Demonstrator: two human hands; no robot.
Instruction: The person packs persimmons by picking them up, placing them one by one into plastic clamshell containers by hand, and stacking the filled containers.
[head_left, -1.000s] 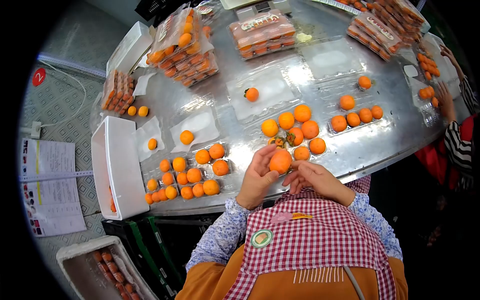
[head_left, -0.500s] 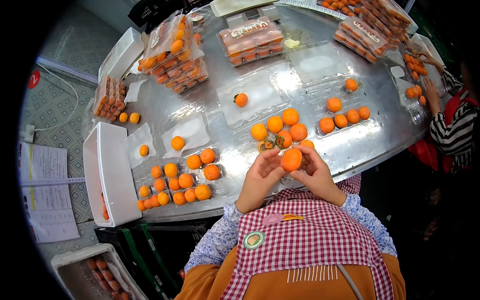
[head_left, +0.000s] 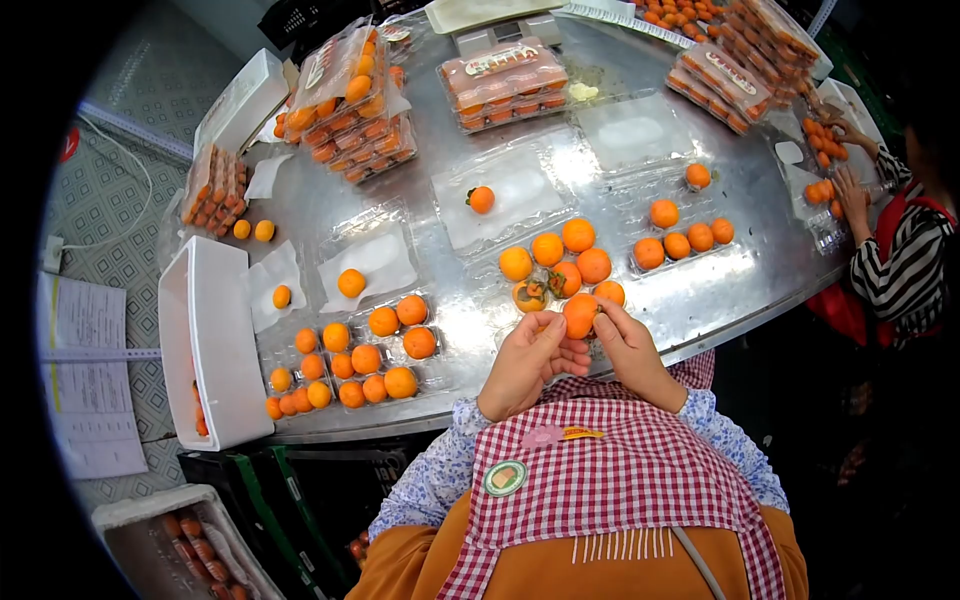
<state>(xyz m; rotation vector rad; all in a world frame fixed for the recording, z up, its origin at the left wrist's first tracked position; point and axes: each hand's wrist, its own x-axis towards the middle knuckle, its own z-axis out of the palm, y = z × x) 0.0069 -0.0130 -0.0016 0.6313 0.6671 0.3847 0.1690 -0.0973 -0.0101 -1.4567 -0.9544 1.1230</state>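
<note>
An orange persimmon [head_left: 579,316] is held up in front of me between both hands. My right hand [head_left: 636,352] grips its right side with thumb and fingers. At its left side, the curled fingers and thumb of my left hand [head_left: 532,362] close against it. Just beyond lies a group of persimmons in a clear plastic tray; one persimmon [head_left: 529,294] there shows its leafy brown-green top. A single persimmon [head_left: 481,200] sits farther back on a lined clear tray [head_left: 445,218].
Smaller orange fruits fill trays at left beside a white foam box [head_left: 205,345]. Stacked clear packs [head_left: 500,85] and a scale [head_left: 495,18] stand at the back. On the right, a co-worker in a striped sleeve [head_left: 895,265] handles fruit.
The persimmon has turned in my hands. My left fingers have curled in and shifted at its left side, while my right thumb has moved up along its right side.
</note>
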